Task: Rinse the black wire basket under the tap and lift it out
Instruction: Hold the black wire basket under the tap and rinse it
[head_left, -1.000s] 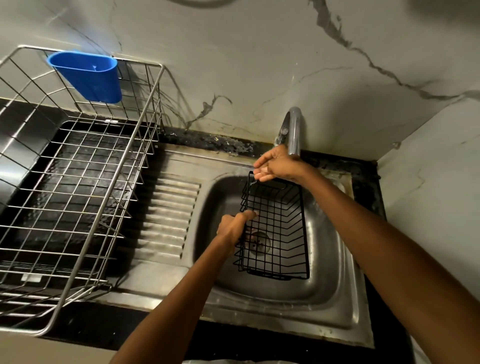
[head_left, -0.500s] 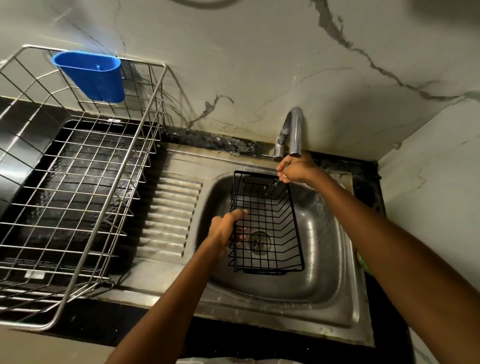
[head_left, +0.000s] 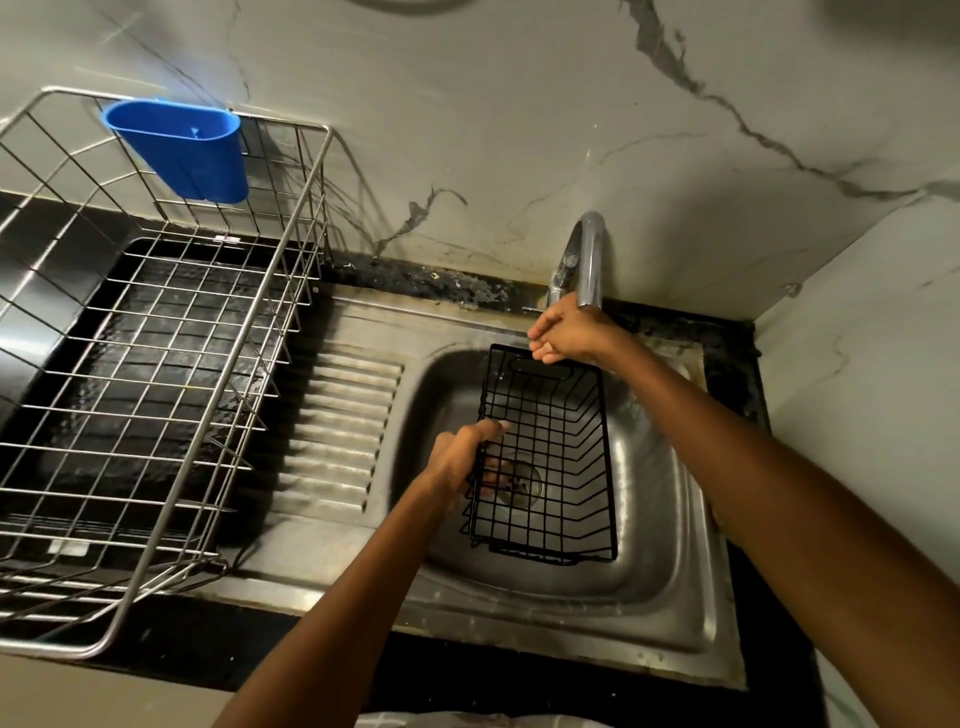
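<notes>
The black wire basket (head_left: 540, 368) sits in the steel sink (head_left: 675, 623), tilted, with its far end under the tap (head_left: 589, 254). My left hand (head_left: 462, 457) is closed around the basket's left rim, and its fingers show through the wires. Just below the spout and above the basket's far edge, my right hand (head_left: 571, 332) hovers with its fingers loosely apart and pointing left. It holds nothing that I can see. I cannot make out a stream of water.
A large steel wire drying rack (head_left: 156, 364) stands on the counter at left, with a blue plastic cup (head_left: 182, 150) hung on its back rim. The ridged drainboard (head_left: 337, 426) lies between rack and sink. Marble walls close the back and right (head_left: 857, 389).
My right hand has come off the basket's far rim and opened under the spout. The basket has shifted slightly in the sink, with my left hand still on it.
</notes>
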